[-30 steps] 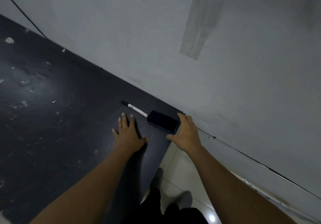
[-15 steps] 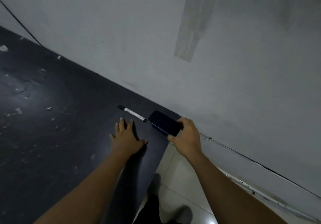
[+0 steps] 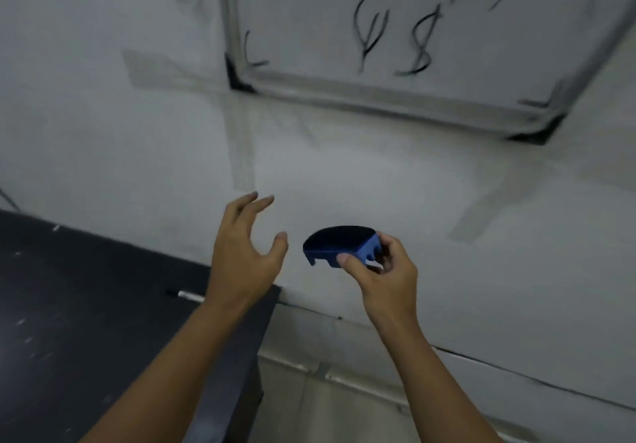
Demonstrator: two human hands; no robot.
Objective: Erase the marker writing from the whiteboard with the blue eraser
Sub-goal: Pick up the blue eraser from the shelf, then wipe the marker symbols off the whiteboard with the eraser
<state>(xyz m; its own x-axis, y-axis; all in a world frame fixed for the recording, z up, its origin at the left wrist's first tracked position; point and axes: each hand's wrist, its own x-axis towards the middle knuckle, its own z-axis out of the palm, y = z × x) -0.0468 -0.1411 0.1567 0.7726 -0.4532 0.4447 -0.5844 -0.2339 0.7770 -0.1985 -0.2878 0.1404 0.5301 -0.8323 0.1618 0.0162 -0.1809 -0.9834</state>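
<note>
Up front, right hand [image 3: 383, 272] pinching blue eraser [image 3: 339, 244] (felt side up), left hand [image 3: 242, 248] raised, fingers spread, holding nothing.

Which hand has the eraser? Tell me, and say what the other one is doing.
The right hand pinches the blue eraser by its end, dark pad facing up. The left hand holds nothing, fingers spread in the air beside it.

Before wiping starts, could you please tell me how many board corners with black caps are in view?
2: one black corner cap at the framed whiteboard's lower left, another at its lower right. The upper corners lie outside the frame.
</note>
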